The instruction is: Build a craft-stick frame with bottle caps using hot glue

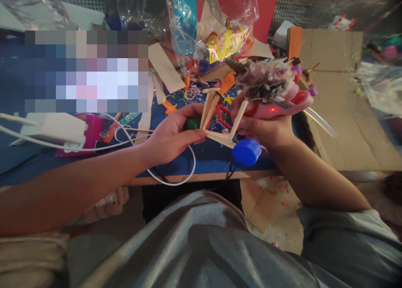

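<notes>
My left hand (171, 135) is closed on a small frame of wooden craft sticks (216, 116), pinching it at its lower left corner; something green (192, 123) shows behind my fingers. A blue bottle cap (246, 151) hangs at the frame's lower right end. My right hand (265, 129) is wrapped round a pink glue gun (282, 101), held just right of the sticks, its nozzle end near their upper part. A clear glue stick (320, 122) juts out of the gun's back. Scraps of paper and dried glue cover the gun's top.
A blue-topped table (47, 154) holds a white charger (56, 129) with white cables, rubber bands (190, 94), orange scraps and clear plastic bags (216, 32) of coloured items. Flat cardboard (339, 99) lies to the right. My lap is below the table edge.
</notes>
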`<move>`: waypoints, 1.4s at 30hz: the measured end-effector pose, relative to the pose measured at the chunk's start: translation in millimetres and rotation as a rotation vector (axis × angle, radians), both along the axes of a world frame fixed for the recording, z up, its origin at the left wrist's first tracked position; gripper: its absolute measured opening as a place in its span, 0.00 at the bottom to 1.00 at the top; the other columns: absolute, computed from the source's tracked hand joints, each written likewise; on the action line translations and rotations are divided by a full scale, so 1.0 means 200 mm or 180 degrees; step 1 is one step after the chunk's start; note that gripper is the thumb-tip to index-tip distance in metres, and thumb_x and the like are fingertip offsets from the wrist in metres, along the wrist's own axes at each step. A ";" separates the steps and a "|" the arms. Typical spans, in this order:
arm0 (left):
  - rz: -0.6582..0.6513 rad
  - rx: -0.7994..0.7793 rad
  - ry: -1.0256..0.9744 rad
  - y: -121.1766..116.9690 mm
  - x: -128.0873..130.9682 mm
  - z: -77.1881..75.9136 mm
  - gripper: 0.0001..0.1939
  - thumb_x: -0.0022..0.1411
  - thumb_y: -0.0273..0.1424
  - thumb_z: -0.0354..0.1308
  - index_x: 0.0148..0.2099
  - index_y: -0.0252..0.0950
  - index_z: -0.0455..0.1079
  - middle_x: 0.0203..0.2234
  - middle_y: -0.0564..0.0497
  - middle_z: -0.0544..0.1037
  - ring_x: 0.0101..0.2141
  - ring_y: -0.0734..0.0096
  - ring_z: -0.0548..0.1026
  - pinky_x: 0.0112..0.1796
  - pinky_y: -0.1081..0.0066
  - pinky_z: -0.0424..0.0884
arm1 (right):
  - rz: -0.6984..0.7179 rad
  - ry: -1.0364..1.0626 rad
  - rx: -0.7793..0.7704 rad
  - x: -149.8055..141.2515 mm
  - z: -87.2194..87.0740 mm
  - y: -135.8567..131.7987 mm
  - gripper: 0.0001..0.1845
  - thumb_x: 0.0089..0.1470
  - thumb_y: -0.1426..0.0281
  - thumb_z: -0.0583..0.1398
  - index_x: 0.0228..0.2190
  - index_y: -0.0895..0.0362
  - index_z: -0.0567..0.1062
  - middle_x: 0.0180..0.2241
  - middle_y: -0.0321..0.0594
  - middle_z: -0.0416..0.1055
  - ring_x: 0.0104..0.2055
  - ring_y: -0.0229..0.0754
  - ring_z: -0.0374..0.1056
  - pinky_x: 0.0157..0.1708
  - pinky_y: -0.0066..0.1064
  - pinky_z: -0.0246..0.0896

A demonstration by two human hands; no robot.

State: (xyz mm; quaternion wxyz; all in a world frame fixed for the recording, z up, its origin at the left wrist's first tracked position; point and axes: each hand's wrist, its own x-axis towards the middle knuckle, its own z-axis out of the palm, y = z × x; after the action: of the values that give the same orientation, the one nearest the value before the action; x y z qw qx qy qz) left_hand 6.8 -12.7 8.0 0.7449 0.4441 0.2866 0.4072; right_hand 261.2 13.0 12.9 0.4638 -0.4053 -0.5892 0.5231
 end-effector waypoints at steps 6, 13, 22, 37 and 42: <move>0.0578 0.0580 0.0097 -0.01 0.00 -0.02 0.23 0.62 0.40 0.81 0.56 0.44 0.80 0.47 0.49 0.81 0.45 0.65 0.80 0.45 0.67 0.80 | 0.0183 -0.0027 -0.0249 -0.01 0.02 -0.02 0.27 0.39 0.49 0.83 0.27 0.49 0.77 0.31 0.36 0.82 0.37 0.49 0.81 0.39 0.44 0.84; 0.0558 0.0613 0.0150 -0.03 0.00 -0.01 0.23 0.65 0.42 0.80 0.57 0.43 0.80 0.52 0.47 0.83 0.54 0.56 0.82 0.50 0.63 0.82 | 0.0232 0.0029 -0.0249 -0.05 0.05 -0.03 0.30 0.34 0.51 0.85 0.24 0.47 0.73 0.28 0.36 0.79 0.36 0.54 0.81 0.36 0.47 0.85; 0.0313 0.0865 0.0172 -0.01 -0.01 0.00 0.24 0.60 0.40 0.83 0.55 0.41 0.81 0.48 0.47 0.84 0.52 0.55 0.83 0.51 0.61 0.83 | -0.0229 -0.0229 -0.0070 -0.03 0.06 -0.05 0.29 0.27 0.45 0.86 0.25 0.49 0.85 0.29 0.37 0.81 0.35 0.47 0.76 0.48 0.43 0.83; 0.0282 0.0982 0.0346 -0.01 -0.02 0.01 0.24 0.63 0.41 0.80 0.57 0.41 0.81 0.48 0.44 0.84 0.57 0.50 0.81 0.51 0.61 0.82 | -0.0074 0.0116 0.0163 0.01 -0.01 -0.05 0.28 0.35 0.57 0.86 0.22 0.47 0.75 0.27 0.30 0.76 0.30 0.42 0.74 0.35 0.38 0.80; 0.0205 0.0766 0.0189 -0.01 -0.02 0.02 0.27 0.56 0.35 0.84 0.56 0.38 0.82 0.43 0.45 0.82 0.56 0.49 0.82 0.54 0.58 0.82 | 0.0011 -0.0119 0.0159 0.01 0.00 -0.06 0.29 0.36 0.48 0.85 0.23 0.48 0.76 0.26 0.32 0.76 0.25 0.41 0.70 0.27 0.37 0.76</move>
State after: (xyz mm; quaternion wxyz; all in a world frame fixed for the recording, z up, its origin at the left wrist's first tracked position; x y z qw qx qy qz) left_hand 3.4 -14.2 12.9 0.6640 0.5326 0.2716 0.4491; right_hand 263.5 0.1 12.2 0.4617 -0.4022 -0.6113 0.5013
